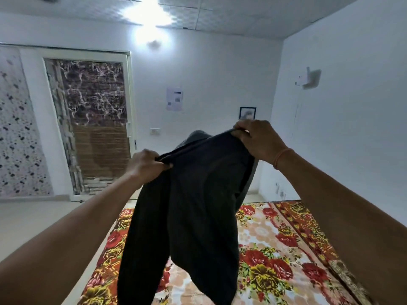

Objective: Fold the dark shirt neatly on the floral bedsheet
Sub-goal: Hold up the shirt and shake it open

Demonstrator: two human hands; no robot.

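Above the left side of the floral bedsheet (pixel 277 236), the dark shirt (pixel 189 208) hangs in the air; whether its lowest part touches the cloth is out of view. The left hand (pixel 147 164) has its fingers curled tight on one end of the top edge, and the right hand (pixel 258 139) pinches the other end, held higher. To do this step well, level the two hands, draw the edge taut so the body hangs flat, then lower it bottom first toward the middle of the bedsheet, away from its left edge
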